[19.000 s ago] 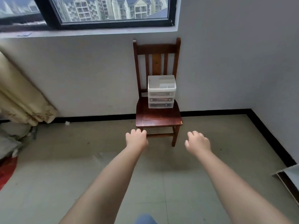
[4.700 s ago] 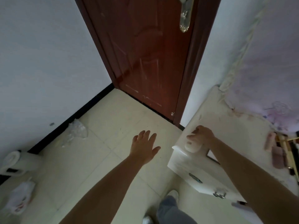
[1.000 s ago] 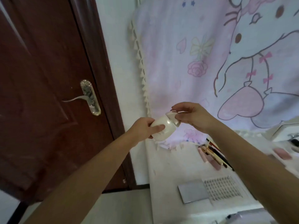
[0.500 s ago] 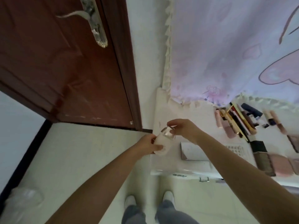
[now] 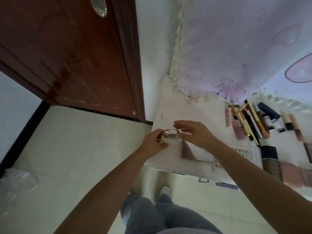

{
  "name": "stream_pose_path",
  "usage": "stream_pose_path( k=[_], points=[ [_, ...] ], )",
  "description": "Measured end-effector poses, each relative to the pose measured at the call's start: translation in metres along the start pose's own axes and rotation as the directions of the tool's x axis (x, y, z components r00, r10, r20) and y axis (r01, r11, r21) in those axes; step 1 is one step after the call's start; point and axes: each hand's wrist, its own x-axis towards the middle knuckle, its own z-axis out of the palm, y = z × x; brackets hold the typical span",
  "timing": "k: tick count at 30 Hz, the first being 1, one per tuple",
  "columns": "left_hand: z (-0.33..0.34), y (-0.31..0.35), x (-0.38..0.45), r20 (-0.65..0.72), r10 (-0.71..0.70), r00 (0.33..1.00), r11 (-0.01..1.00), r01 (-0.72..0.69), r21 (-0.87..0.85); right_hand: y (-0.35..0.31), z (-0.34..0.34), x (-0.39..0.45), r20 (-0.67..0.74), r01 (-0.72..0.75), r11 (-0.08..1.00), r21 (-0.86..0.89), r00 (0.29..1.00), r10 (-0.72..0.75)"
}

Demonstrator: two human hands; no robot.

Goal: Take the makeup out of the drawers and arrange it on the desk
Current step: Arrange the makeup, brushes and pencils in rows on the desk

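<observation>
Over the left corner of the white desk [image 5: 194,107], left hand [image 5: 154,141] curled around a small white jar [image 5: 170,136] with shiny cap, right hand [image 5: 195,134] just beside it, fingers loosely spread, holding nothing, makeup row [image 5: 253,122] lying near the pink cloth [image 5: 236,48]

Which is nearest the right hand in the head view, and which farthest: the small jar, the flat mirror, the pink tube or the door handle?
1. Small jar, held in the left hand, just left of the right hand.
2. Flat mirror, on the desk beneath the wrist.
3. Pink tube, farther right on the desk.
4. Door handle, far up-left.
</observation>
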Motion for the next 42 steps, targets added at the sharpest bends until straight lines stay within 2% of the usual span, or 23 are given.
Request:
stream_pose_path(
  k=[2, 3, 5, 8, 10, 12, 18, 20, 21, 22, 24, 27, 28, 29, 31, 32, 34, 36, 39, 42],
  points=[
    [0.001, -0.002, -0.002, 0.001, 0.01, 1.0, 1.0, -0.01, 0.013, 0.007, -0.005, -0.005, -0.018, 0.024, 0.996, -0.085, 1.0, -0.026],
    [0.0, -0.002, -0.003, 0.009, 0.019, 1.0, 1.0, -0.019, 0.024, 0.015, -0.008, -0.008, -0.007, 0.037, 0.977, -0.212, 0.999, -0.04],
    [0.0, -0.003, -0.004, 0.032, 0.03, 0.999, 0.999, -0.031, 0.03, 0.034, -0.011, -0.015, 0.022, 0.051, 0.889, -0.455, 0.999, -0.046],
    [-0.001, -0.001, -0.005, 0.04, 0.018, 0.999, 0.999, -0.02, 0.027, 0.065, -0.005, -0.024, 0.153, 0.134, 0.719, -0.682, 0.987, -0.039],
    [-0.001, 0.001, -0.006, 0.037, 0.017, 0.999, 0.999, -0.018, 0.036, 0.08, 0.003, -0.026, 0.215, 0.167, 0.601, -0.782, 0.977, 0.009],
    [-0.001, 0.001, -0.008, 0.037, 0.014, 0.999, 0.998, -0.016, 0.054, 0.078, 0.007, -0.03, 0.229, 0.191, 0.539, -0.821, 0.974, 0.003],
    [-0.008, -0.008, -0.023, 0.01, -0.038, 0.999, 0.997, 0.037, 0.074, 0.077, 0.001, -0.037, 0.23, 0.212, 0.55, -0.808, 0.973, -0.038],
    [-0.014, -0.009, -0.032, -0.023, -0.034, 0.999, 0.993, 0.037, 0.112, 0.067, -0.004, -0.042, 0.208, 0.189, 0.584, -0.789, 0.978, -0.036],
    [-0.019, -0.008, -0.037, -0.038, -0.014, 0.999, 0.992, 0.019, 0.127, 0.061, -0.004, -0.047, 0.172, 0.131, 0.646, -0.752, 0.985, 0.001],
    [-0.023, -0.005, -0.044, -0.053, 0.02, 0.998, 0.99, -0.013, 0.139, 0.055, -0.004, -0.052, 0.137, 0.066, 0.701, -0.71, 0.99, 0.045],
    [-0.032, 0.003, -0.055, -0.097, 0.128, 0.987, 0.977, -0.108, 0.182, 0.042, -0.005, -0.061, 0.062, -0.009, 0.735, -0.678, 0.996, 0.07],
    [-0.039, 0.023, -0.068, -0.17, 0.3, 0.939, 0.936, -0.255, 0.243, 0.021, -0.014, -0.082, -0.074, -0.04, 0.769, -0.638, 0.997, -0.009],
    [-0.04, 0.034, -0.071, -0.156, 0.356, 0.921, 0.919, -0.314, 0.238, 0.01, -0.019, -0.091, -0.119, -0.047, 0.782, -0.622, 0.992, -0.035],
    [-0.04, 0.048, -0.074, -0.108, 0.407, 0.907, 0.898, -0.375, 0.23, -0.003, -0.023, -0.102, -0.167, -0.073, 0.79, -0.609, 0.985, -0.037],
    [-0.036, 0.076, -0.076, 0.074, 0.454, 0.888, 0.863, -0.459, 0.212, -0.027, -0.031, -0.122, -0.247, -0.077, 0.798, -0.598, 0.965, -0.092],
    [-0.035, 0.09, -0.077, 0.178, 0.457, 0.871, 0.849, -0.487, 0.206, -0.038, -0.034, -0.132, -0.281, -0.049, 0.801, -0.596, 0.948, -0.151],
    [-0.032, 0.116, -0.08, 0.321, 0.456, 0.83, 0.827, -0.528, 0.193, -0.056, -0.041, -0.152, -0.316, -0.049, 0.804, -0.593, 0.932, -0.176],
    [-0.032, 0.136, -0.085, 0.414, 0.46, 0.785, 0.82, -0.554, 0.139, -0.07, -0.045, -0.169, -0.316, -0.032, 0.79, -0.612, 0.926, -0.207],
    [-0.035, 0.154, -0.096, 0.524, 0.513, 0.679, 0.79, -0.612, 0.02, -0.088, -0.046, -0.192, -0.329, -0.057, 0.786, -0.616, 0.925, -0.19],
    [-0.036, 0.163, -0.105, 0.521, 0.559, 0.645, 0.78, -0.623, -0.066, -0.095, -0.048, -0.202, -0.372, -0.073, 0.798, -0.599, 0.908, -0.195]
  ],
)
